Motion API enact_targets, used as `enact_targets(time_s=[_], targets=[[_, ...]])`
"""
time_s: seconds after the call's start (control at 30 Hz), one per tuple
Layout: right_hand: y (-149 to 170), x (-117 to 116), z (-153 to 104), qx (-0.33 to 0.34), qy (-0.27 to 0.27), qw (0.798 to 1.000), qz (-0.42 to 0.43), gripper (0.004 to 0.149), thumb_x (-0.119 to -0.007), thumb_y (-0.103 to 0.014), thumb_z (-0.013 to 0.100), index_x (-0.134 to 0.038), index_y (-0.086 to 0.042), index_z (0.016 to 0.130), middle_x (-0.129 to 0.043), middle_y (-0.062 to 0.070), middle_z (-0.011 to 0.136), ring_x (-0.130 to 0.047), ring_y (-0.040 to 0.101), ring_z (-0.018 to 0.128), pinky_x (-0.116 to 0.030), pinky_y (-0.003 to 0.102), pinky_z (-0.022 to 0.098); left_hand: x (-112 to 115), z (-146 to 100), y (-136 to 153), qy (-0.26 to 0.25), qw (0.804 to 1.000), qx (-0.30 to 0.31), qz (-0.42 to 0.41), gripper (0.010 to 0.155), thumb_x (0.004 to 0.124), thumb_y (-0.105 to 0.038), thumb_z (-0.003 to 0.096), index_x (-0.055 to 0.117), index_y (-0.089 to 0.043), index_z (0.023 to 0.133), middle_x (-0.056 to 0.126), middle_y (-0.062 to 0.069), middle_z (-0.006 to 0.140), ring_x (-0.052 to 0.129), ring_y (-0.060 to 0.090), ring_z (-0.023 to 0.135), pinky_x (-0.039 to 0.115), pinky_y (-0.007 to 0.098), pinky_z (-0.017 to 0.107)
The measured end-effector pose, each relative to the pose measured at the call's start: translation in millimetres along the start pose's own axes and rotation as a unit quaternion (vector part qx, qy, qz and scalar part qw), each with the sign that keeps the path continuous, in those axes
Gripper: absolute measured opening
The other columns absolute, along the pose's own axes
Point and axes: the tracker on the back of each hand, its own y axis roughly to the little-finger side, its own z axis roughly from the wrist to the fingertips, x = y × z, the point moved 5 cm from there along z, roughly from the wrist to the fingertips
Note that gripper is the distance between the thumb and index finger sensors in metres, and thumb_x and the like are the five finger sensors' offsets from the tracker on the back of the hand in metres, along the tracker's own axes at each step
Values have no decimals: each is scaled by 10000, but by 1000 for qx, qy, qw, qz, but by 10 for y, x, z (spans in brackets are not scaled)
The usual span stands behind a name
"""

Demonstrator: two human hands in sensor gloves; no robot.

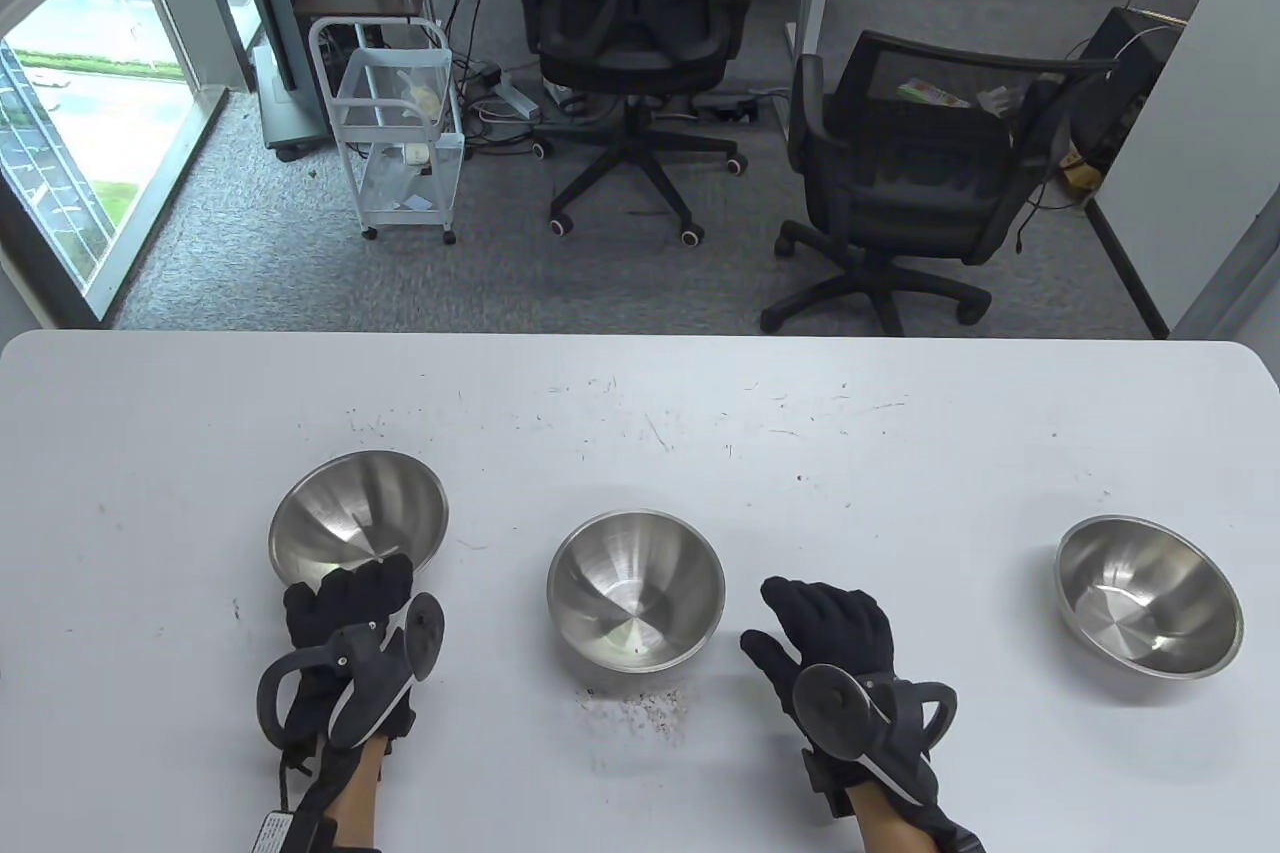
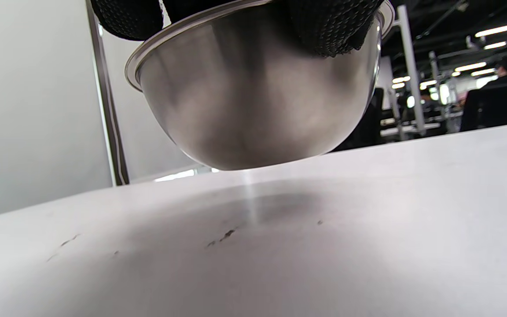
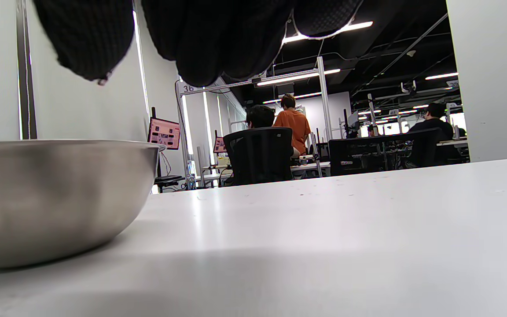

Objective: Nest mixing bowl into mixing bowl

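Observation:
Three steel mixing bowls are on the white table (image 1: 640, 393). My left hand (image 1: 350, 603) grips the near rim of the left bowl (image 1: 358, 518), which is lifted and tilted; in the left wrist view this bowl (image 2: 253, 101) hangs just above the table with my fingers (image 2: 328, 26) over its rim. The middle bowl (image 1: 636, 588) stands upright on the table, and it also shows at the left of the right wrist view (image 3: 55, 193). My right hand (image 1: 825, 628) lies open and empty just right of the middle bowl. A third bowl (image 1: 1150, 595) stands at the far right.
Dark specks and scratches (image 1: 640, 708) mark the table in front of the middle bowl. Two office chairs (image 1: 900, 183) and a white cart (image 1: 400, 133) stand on the floor beyond the table's far edge.

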Motion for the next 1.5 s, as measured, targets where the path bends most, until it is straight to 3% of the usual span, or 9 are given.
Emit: enact_targets(time_s=[0.3,0.87,1.33,1.37,1.5], targets=[[28,2,2,-6,1,1000,-1,595,-869,-558,377,-788,-318,916,-932,-83,885,-912,205,837,-663,531,694,-325,-141,-312,-44,998,46,6,416,698,-383,591,872,-515,946,1048,-121,971,985,205,914,644,568,756],[79,38,6,-16,8,1000,0,598,-869,-558,378,-784,-319,920,-928,-85,888,-911,205,839,-662,531,695,-842,-619,-1230,-114,977,182,-10,418,699,-389,585,872,-528,940,1049,-130,970,983,191,920,649,561,759],[111,50,10,-22,11,1000,2,597,-868,-559,379,-785,-319,919,-929,-85,887,-911,204,839,-662,530,695,-750,-890,-1655,-107,959,262,-6,423,698,-396,576,868,-540,937,1056,-132,968,981,181,925,648,560,763],[111,49,10,-22,11,1000,2,593,-868,-558,380,-785,-320,917,-929,-85,887,-911,203,839,-662,530,695,-739,-893,-1671,-105,959,264,-5,423,698,-396,576,868,-541,936,1043,-221,966,981,180,927,648,559,763],[115,48,11,-23,10,1000,2,596,-868,-558,379,-786,-318,918,-928,-85,888,-911,204,839,-662,530,695,-672,-889,-1731,-91,958,272,0,425,697,-398,575,866,-541,938,1043,-219,970,978,180,930,645,560,767]])
